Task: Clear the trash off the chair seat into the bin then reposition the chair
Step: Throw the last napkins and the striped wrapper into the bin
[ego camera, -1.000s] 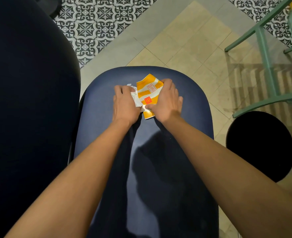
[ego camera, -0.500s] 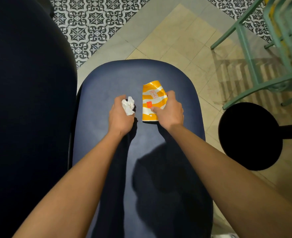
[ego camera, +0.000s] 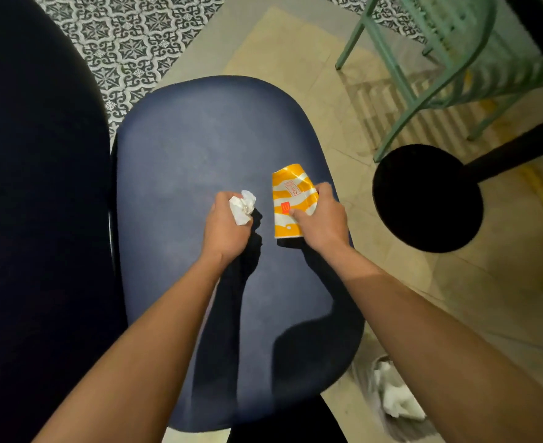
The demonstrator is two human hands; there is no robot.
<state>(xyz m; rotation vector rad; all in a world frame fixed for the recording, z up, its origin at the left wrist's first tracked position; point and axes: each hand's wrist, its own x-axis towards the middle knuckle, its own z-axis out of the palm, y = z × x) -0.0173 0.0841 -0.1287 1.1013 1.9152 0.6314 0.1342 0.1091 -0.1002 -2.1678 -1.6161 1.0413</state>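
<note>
Crumpled tissue (ego camera: 243, 207) is balled in the left hand (ego camera: 227, 228). Flattened orange cup (ego camera: 291, 203) is pinched at one edge by the right hand (ego camera: 323, 220). Both are just above the chair seat (ego camera: 200, 148). Bin (ego camera: 364, 378) sits low beside the seat, half hidden by the forearm. Risk: edge pinch slips, or a blind drop misses.

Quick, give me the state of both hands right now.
Left hand: closed, fingers curled round a crumpled white tissue.
Right hand: closed, pinching the flattened orange-and-white cup above the chair seat.
</note>
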